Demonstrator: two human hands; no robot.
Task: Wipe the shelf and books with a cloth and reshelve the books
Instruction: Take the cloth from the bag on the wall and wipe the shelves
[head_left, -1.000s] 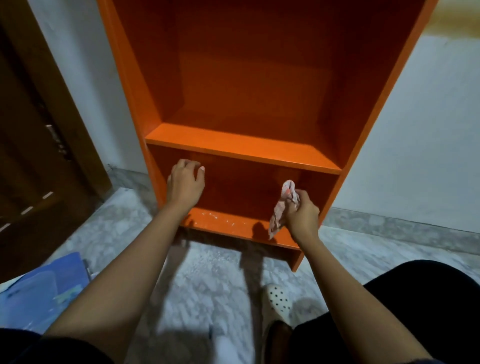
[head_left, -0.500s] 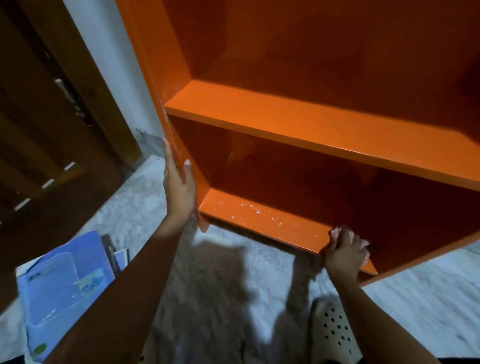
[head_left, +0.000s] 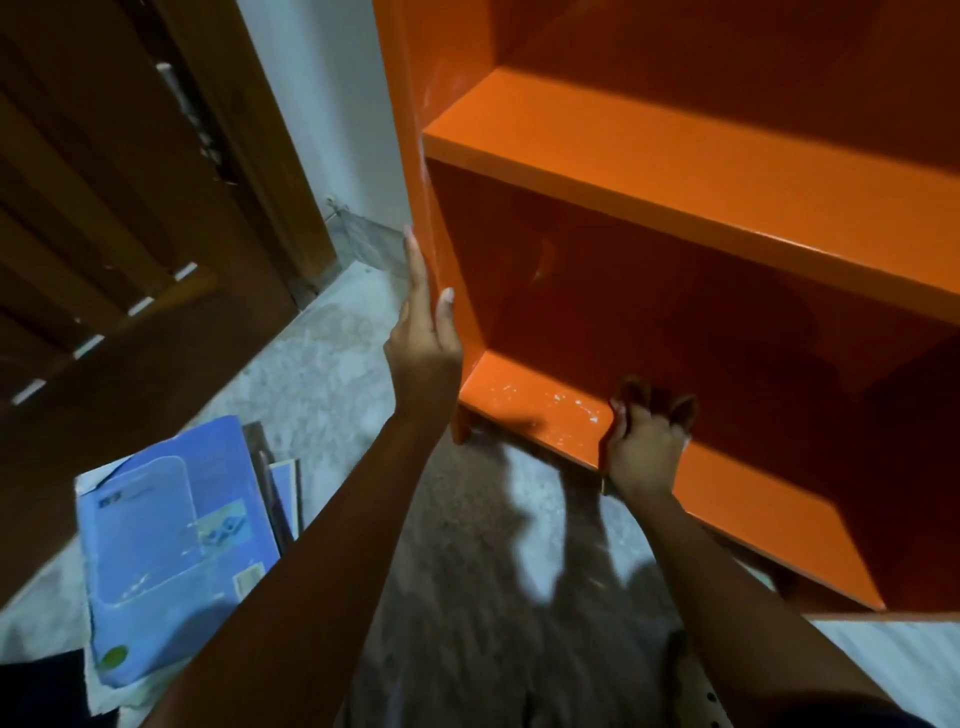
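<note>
Orange shelf at upper right of frame, left hand flat with straight fingers against its left side, right hand curled on the bottom board, its hold too blurred to tell; blue books on the floor, lower left.

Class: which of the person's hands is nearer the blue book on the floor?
Left. The left hand lies flat on the shelf's side panel, above-right of the blue book; the right hand sits farther right on the bottom board.
</note>
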